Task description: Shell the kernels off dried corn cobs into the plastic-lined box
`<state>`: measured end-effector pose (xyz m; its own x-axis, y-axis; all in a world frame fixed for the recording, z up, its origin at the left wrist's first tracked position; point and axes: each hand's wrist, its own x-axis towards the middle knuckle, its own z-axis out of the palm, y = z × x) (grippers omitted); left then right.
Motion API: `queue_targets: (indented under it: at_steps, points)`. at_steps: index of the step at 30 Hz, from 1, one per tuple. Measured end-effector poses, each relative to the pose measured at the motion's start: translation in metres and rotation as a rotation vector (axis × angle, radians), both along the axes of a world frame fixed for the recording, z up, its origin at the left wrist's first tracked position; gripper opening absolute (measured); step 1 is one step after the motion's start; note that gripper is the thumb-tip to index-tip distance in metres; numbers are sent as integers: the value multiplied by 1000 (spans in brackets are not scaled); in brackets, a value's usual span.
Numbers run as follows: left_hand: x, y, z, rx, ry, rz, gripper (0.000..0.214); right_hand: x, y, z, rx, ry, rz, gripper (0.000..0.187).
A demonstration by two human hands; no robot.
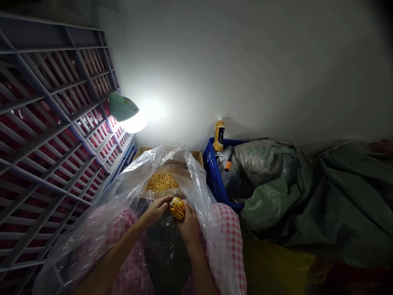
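Between my two hands is an ear of corn (177, 208) with yellow kernels, a paler patch showing near its upper end. My left hand (160, 208) has its fingers closed on the ear's upper left side. Around its right side wraps my right hand (188, 219). Loose corn kernels (162, 182) lie heaped just beyond my hands, inside a clear plastic bag (196, 180). The bag lines a cardboard box (196, 155) and spreads over my knees in pink checked cloth (229, 227).
A lit lamp (129, 112) hangs on the slatted plastic crates (61, 123) at left. Right of the box stands a blue basket (215, 180) with bags, an orange-ended handle (227, 166) and a yellow bottle (219, 134). Green tarpaulin (346, 196) lies farther right. A wall rises behind.
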<state>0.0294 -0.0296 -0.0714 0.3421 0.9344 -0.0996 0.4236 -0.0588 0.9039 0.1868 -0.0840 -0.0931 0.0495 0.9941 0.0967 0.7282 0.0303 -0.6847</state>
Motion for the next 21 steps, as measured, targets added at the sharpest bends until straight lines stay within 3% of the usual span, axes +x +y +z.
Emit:
queue_targets:
  at_steps: [8, 16, 21]
  points:
    - [-7, 2, 9, -17, 114, -181, 43, -2, -2, 3, -12, -140, 83, 59]
    - [-10, 2, 20, 19, 135, -232, 46, 2, -1, 4, 15, -95, 97, 56]
    - [-12, 2, 14, 82, 240, -204, 36, 2, -3, 5, 21, -126, 119, 58]
